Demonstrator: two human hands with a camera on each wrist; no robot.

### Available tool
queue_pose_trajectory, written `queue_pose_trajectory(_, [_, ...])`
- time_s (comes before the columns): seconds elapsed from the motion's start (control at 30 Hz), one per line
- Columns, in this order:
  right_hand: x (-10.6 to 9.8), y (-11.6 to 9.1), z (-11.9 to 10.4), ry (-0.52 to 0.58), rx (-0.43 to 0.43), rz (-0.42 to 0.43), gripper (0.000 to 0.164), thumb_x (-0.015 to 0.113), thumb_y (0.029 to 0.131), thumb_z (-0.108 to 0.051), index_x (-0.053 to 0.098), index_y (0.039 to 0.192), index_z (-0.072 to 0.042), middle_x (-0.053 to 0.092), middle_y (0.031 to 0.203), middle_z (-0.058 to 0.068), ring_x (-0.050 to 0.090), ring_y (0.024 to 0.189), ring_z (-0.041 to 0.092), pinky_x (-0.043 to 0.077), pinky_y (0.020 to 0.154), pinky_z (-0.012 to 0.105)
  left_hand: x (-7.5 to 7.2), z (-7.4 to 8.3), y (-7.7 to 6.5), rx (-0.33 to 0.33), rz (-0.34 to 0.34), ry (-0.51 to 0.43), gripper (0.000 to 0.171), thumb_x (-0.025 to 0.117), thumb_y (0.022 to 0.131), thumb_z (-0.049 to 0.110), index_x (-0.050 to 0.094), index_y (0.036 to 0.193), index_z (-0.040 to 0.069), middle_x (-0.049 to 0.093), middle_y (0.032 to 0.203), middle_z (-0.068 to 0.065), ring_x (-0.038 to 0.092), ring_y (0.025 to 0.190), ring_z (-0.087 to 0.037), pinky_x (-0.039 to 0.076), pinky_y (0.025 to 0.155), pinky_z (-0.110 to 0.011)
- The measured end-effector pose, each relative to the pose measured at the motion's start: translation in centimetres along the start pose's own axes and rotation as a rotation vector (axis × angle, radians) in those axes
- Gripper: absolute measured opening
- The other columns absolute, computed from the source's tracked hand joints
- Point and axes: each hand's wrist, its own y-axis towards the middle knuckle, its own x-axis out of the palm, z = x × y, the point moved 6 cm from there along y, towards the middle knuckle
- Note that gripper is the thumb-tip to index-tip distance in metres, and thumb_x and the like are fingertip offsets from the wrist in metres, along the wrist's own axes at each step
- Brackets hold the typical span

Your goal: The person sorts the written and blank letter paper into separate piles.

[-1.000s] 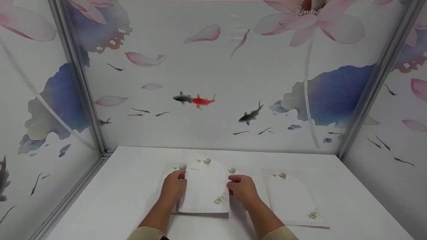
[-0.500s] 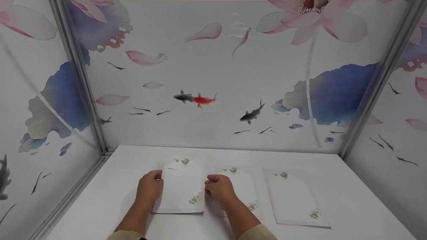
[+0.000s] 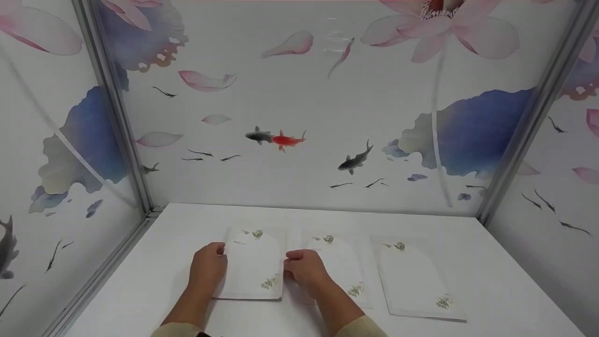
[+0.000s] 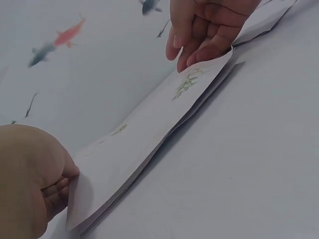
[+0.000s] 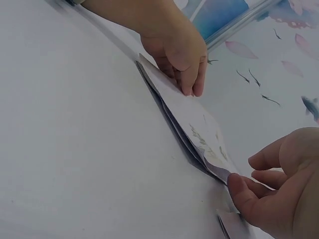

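Left of centre on the white worktop [image 3: 505,281], set back from its far edge and well in from its left edge, a paper stack [image 3: 252,264] lies between a person's two bare hands. Its uppermost sheet bears a green plant motif near the far edge, a second motif at the near right corner, and a short line of small print at the upper left. Left hand [image 3: 208,264]: thumb and curled fingers grasp the stack's left side. Right hand [image 3: 306,267]: the opposite side is pinched, and the left wrist view shows the sheet curving upward at the corner beneath these fingertips. Both wrist views show several layers along the stack's near edge, slightly parted and wavy, with a dark shadow below. To the right of the stack, a middle paper [image 3: 334,262] with like motifs lies partly behind the right hand and forearm. Farther toward the worktop's right edge, well apart from the hands, a right-hand paper [image 3: 416,276] rests at a slight slant, its near edge dark and its motifs placed likewise. Beige sleeves [image 3: 362,327] enter from the near side. Along the worktop's far edge stands a white back panel [image 3: 299,187] printed with pink petals, blue leaves, and red and black fish, framed by grey metal posts [image 3: 114,117] that rise by the far left and far right corners.
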Motion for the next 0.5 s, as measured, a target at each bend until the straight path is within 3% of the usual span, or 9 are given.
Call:
queue_pose_trajectory(0.17, [0.08, -0.08, 0.27, -0.043, 0.014, -0.013, 0.033, 0.071, 0.1, -0.014, 0.07, 0.132, -0.005, 0.073, 0.118, 0.009, 0.071, 0.097, 0.018, 0.064, 0.088, 0.032, 0.11, 0.17, -0.31, 0.015, -0.012, 0.079, 0.04, 0.06, 0.104, 0.004, 0.062, 0.142, -0.005, 0.07, 0.138, -0.024, 0.062, 0.137, -0.046, 0.051, 0.115, -0.059])
queue_pose_trajectory(0.3, [-0.02, -0.15, 0.12, -0.052, 0.019, -0.017, 0.034, 0.072, 0.1, -0.016, 0.07, 0.132, -0.006, 0.073, 0.119, 0.008, 0.072, 0.098, 0.018, 0.063, 0.088, 0.032, 0.1, 0.16, -0.34, -0.011, -0.02, 0.056, 0.042, 0.058, 0.105, 0.006, 0.06, 0.146, -0.004, 0.067, 0.144, -0.024, 0.057, 0.143, -0.046, 0.048, 0.119, -0.06])
queue_pose_trajectory(0.5, [-0.81, -0.41, -0.42, -0.036, -0.057, -0.029, 0.04, 0.071, 0.101, -0.019, 0.069, 0.137, -0.004, 0.075, 0.124, 0.01, 0.074, 0.104, 0.019, 0.064, 0.091, 0.035, 0.28, 0.62, -0.08, -0.002, 0.006, 0.021, 0.045, 0.059, 0.107, 0.015, 0.058, 0.149, -0.002, 0.067, 0.144, -0.022, 0.058, 0.142, -0.045, 0.049, 0.118, -0.059])
